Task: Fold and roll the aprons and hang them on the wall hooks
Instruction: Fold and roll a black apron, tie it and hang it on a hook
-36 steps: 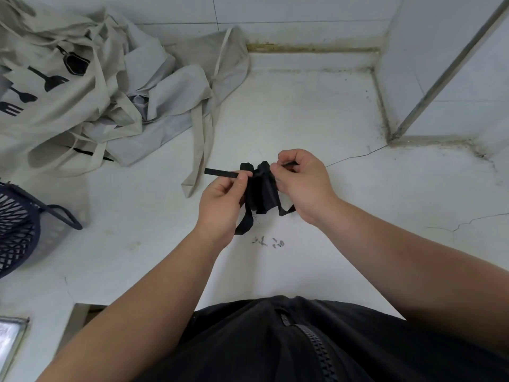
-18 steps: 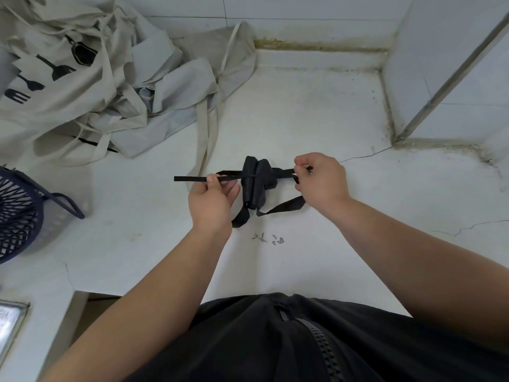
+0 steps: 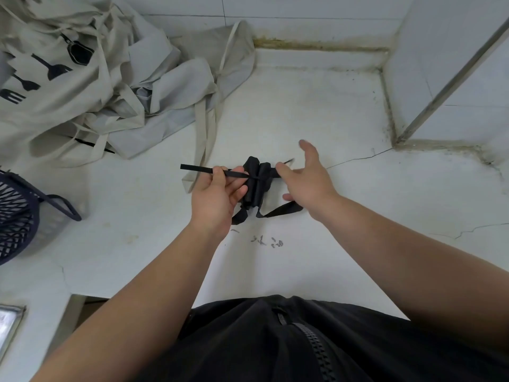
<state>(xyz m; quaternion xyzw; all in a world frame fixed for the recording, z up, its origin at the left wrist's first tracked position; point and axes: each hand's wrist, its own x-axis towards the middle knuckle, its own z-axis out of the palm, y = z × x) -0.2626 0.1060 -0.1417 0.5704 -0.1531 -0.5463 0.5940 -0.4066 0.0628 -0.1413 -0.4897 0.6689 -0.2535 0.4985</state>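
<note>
right hand (image 3: 308,183) has let go of black strap (image 3: 197,169), fingers now spread, holding nothing | left hand (image 3: 217,197) still pinches strap left of roll | rolled black apron (image 3: 256,180) tied, between both hands, over worktop (image 3: 303,111) | dark basket (image 3: 16,216) well left of roll | beige apron pile (image 3: 82,100) beyond roll, far left

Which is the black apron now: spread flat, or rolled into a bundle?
Rolled. The black apron is a compact bundle with a strap cinched around its middle; the left hand pinches that strap.
</note>
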